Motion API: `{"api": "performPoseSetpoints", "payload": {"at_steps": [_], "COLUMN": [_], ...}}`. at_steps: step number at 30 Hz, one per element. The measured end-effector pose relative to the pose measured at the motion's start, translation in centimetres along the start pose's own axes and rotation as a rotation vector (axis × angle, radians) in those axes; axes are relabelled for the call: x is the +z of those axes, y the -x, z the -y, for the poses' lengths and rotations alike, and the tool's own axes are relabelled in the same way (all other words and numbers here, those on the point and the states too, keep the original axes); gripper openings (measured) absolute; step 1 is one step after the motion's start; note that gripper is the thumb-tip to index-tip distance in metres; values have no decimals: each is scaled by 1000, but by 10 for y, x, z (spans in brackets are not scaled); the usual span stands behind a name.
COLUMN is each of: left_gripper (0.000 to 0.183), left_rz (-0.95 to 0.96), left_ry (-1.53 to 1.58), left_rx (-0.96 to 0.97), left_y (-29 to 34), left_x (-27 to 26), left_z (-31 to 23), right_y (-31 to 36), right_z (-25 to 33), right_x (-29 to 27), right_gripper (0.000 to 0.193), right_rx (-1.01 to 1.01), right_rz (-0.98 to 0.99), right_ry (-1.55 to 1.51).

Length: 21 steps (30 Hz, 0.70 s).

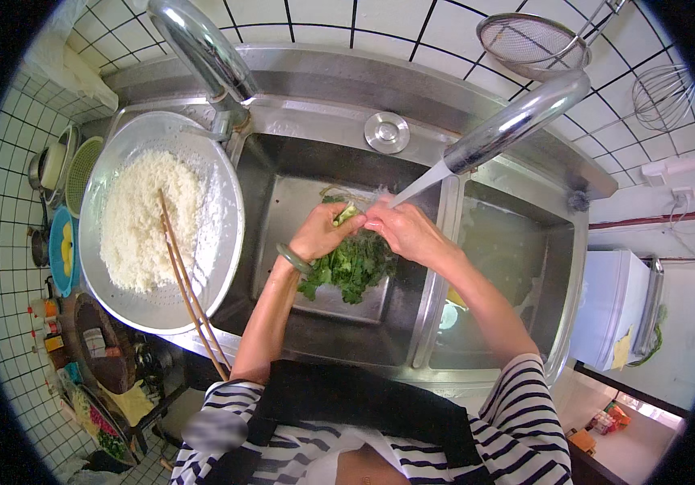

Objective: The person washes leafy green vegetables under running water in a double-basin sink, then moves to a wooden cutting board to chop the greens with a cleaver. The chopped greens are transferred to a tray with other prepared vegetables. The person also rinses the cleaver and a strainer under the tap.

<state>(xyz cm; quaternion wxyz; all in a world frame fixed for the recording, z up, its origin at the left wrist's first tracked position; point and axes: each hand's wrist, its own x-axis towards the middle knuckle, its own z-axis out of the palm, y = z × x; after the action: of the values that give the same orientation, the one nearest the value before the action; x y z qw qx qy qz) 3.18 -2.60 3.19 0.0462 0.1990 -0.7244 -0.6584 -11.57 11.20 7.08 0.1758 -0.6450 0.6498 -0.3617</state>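
Observation:
Over the left basin of a steel sink (263, 242), my left hand (323, 232) is closed around the pale stem end of a bunch of coriander (349, 271). The leaves hang down below both hands. My right hand (404, 232) meets it at the stems, with its fingers pinched together there. Water from the right tap (517, 121) runs onto the right fingers and the stems. Splashing water and the fingers partly hide the stems. A green bangle (293, 259) circles my left wrist.
A large metal colander (222, 242) of cooked rice (149, 218), with long chopsticks (190, 299) in it, stands left of the basin. The right basin (509, 267) holds cloudy water. Another tap (202, 48) rises behind the colander. A strainer (529, 40) and a whisk (663, 97) hang on the wall.

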Motion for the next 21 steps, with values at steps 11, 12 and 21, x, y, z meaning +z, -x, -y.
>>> {"api": "performPoseSetpoints", "payload": {"at_steps": [11, 12, 21], "left_gripper": [17, 17, 29], "left_rz": [-103, -166, -244], "left_ry": [369, 357, -31], "left_rx": [243, 239, 52], "left_y": [1, 0, 13], "left_x": [10, 11, 10], "left_z": [-4, 1, 28], "right_y": [-2, -2, -14], "right_z": [7, 10, -3], "right_x": [20, 23, -4], "right_gripper": [18, 18, 17], "right_rx": [598, 617, 482], "right_rz": [-124, -113, -428], "right_ry": [-1601, -1621, -1958]}}
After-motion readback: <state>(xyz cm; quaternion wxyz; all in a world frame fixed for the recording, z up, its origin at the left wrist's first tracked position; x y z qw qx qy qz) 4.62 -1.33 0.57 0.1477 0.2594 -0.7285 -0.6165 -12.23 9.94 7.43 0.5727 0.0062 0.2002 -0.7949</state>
